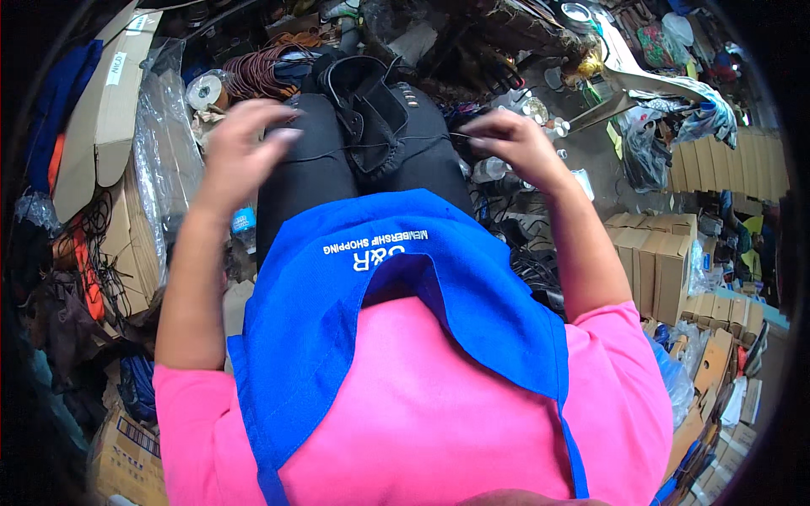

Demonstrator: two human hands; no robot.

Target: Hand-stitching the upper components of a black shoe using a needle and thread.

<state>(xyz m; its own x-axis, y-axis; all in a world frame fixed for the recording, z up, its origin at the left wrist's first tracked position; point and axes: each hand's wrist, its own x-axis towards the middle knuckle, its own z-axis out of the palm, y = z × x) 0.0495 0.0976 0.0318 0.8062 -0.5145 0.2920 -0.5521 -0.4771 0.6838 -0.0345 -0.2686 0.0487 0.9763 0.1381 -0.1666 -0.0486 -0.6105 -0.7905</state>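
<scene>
A black shoe (375, 126), with its opening facing up, is wedged between my knees. Dark thread (419, 137) stretches from it to both sides, lying across my black trousers. On the left, the thread runs to my left hand (245, 156), which is curled and slightly blurred; its exact grip is hard to see. My right hand (510, 145) is off to the right of the shoe, thumb and fingers pinched on the other side of the thread. Neither hand touches the shoe. A blue apron (295, 253) covers my lap.
A thread spool (205, 90) and a coil of brown cord (261, 72) lie beyond my left hand. Cardboard (105, 126) leans at left. Stacked cardboard boxes (654, 261) stand at right. Plastic bottles (489, 170) and a grey plastic bag (643, 148) lie near my right arm.
</scene>
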